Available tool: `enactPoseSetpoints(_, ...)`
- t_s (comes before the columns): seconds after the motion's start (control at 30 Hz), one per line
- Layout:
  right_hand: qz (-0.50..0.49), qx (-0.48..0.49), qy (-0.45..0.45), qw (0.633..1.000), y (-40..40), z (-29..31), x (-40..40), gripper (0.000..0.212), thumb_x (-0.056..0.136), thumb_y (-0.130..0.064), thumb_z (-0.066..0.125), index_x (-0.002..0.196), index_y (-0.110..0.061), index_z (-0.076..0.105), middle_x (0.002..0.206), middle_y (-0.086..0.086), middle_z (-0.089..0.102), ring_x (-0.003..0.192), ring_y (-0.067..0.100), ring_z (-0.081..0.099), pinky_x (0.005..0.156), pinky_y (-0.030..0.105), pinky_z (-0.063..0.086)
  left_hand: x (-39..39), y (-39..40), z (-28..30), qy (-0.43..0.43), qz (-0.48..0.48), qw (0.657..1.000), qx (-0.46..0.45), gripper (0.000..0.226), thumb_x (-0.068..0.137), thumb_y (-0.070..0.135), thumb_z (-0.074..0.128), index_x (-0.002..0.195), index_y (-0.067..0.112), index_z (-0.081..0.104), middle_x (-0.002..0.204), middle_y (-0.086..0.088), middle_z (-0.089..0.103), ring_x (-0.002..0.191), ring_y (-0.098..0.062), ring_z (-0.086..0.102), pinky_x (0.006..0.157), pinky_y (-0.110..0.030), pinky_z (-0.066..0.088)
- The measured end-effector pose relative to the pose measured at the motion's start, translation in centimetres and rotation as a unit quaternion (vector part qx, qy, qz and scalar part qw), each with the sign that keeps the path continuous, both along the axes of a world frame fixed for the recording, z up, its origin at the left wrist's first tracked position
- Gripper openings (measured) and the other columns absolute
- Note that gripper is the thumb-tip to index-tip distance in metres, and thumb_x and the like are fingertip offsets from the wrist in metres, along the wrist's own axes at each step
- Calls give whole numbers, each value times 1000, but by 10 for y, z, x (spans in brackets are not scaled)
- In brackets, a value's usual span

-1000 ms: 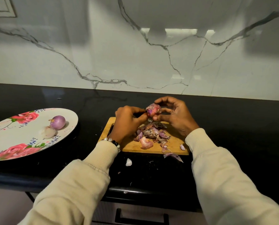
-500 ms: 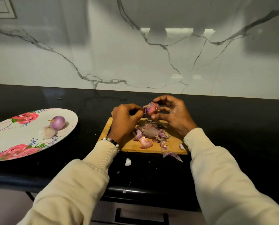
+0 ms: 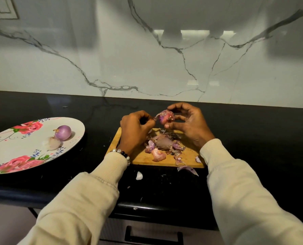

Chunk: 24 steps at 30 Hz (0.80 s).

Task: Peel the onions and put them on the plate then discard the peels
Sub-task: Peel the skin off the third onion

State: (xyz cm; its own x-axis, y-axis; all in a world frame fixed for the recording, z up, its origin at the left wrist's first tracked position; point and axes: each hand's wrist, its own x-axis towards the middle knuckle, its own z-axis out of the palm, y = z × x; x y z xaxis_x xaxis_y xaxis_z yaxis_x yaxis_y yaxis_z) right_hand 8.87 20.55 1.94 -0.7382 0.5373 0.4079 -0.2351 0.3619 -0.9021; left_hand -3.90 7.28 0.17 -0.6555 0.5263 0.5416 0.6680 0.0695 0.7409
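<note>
the right hand (image 3: 187, 124) held the onion (image 3: 165, 117) up over the cutting board (image 3: 187, 154), fingers curled round it. the left hand (image 3: 134, 128), just to its left, pinched a strip of skin (image 3: 156, 116) sticking out sideways. the onion's far side was hidden by fingers. two onions (image 3: 63, 132) lay on the plate (image 3: 14, 156).

The white oval plate with pink roses (image 3: 14, 138) runs off the left edge. The left hand (image 3: 135, 130) covers the wooden cutting board's (image 3: 164, 160) near-left corner. A grey wall switch plate (image 3: 0, 7) is cropped top-left.
</note>
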Motion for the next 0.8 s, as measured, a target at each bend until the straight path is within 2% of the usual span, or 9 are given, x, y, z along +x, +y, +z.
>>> enactPoseSetpoints(0.13, 8, -17, 10, 1000, 0, 2, 2, 49, 67, 6, 83, 105, -18, 65, 113, -2, 67, 101, 13, 68, 85, 32, 59, -9, 1, -1, -25, 60, 998, 16, 10, 88, 24, 67, 83, 17, 72, 74, 5, 67, 74, -14, 64, 77, -47, 55)
enactPoseSetpoints(0.23, 14, -27, 14, 999, 1, 2, 3, 49, 68, 8, 81, 106, -18, 65, 116, 2, 67, 105, 16, 67, 85, 32, 59, -5, 0, -1, -19, 45, 999, 11, 14, 87, 37, 64, 80, 25, 70, 72, 11, 66, 74, -13, 64, 81, -51, 53)
enactPoseSetpoints(0.3, 15, -22, 11, 1000, 2, 2, 2, 49, 69, 9, 81, 106, -19, 66, 117, 2, 67, 107, 17, 66, 86, 32, 58, -3, -1, -1, 7, 42, 999, 6, 28, 84, 52, 56, 76, 28, 69, 69, 14, 66, 74, -10, 64, 85, -55, 50)
enactPoseSetpoints(0.37, 13, -13, 7, 1000, 1, 3, 2, 49, 69, 10, 80, 105, -20, 66, 115, -1, 67, 106, 14, 66, 86, 30, 58, -4, -1, -1, 21, 34, 999, 35, 39, 83, 58, 52, 76, 25, 72, 68, 12, 68, 72, -10, 65, 82, -55, 50)
enactPoseSetpoints(0.47, 13, -8, 5, 1000, 1, 4, 3, 50, 69, 11, 80, 105, -21, 65, 114, -4, 66, 104, 11, 65, 85, 28, 58, -8, -1, 0, 82, 11, 995, 60, 29, 84, 45, 65, 87, 18, 75, 81, 6, 71, 78, -12, 64, 75, -45, 54)
enactPoseSetpoints(0.53, 17, -5, 4, 1000, 0, 4, 4, 50, 69, 10, 80, 104, -21, 65, 113, -5, 66, 101, 8, 66, 81, 25, 58, -6, -1, 2, 133, -3, 990, 43, 20, 82, 29, 76, 96, 15, 74, 92, 2, 70, 84, -14, 61, 73, -30, 52)
enactPoseSetpoints(0.57, 21, -4, 4, 1000, 0, 4, 4, 50, 69, 10, 80, 104, -21, 65, 113, -5, 66, 99, 7, 67, 79, 24, 57, -6, -1, 2, 158, -10, 987, 33, 22, 81, 24, 77, 101, 15, 74, 95, 0, 69, 87, -14, 59, 73, -24, 49)
enactPoseSetpoints(0.67, 26, 3, 0, 1000, 0, 2, 5, 50, 69, 10, 80, 107, -18, 65, 115, -1, 66, 101, 6, 67, 78, 22, 56, -7, 1, 0, 209, -15, 978, 2, 27, 82, 22, 77, 108, 15, 74, 99, -5, 69, 92, -21, 58, 75, -30, 46)
enactPoseSetpoints(0.8, 35, 4, -10, 999, 2, 0, 4, 51, 68, 9, 81, 110, -15, 66, 116, 2, 68, 106, 14, 67, 86, 30, 58, -10, 1, 0, 217, -1, 976, 10, 15, 86, 21, 72, 98, 16, 77, 93, -4, 71, 88, -22, 58, 73, -31, 41)
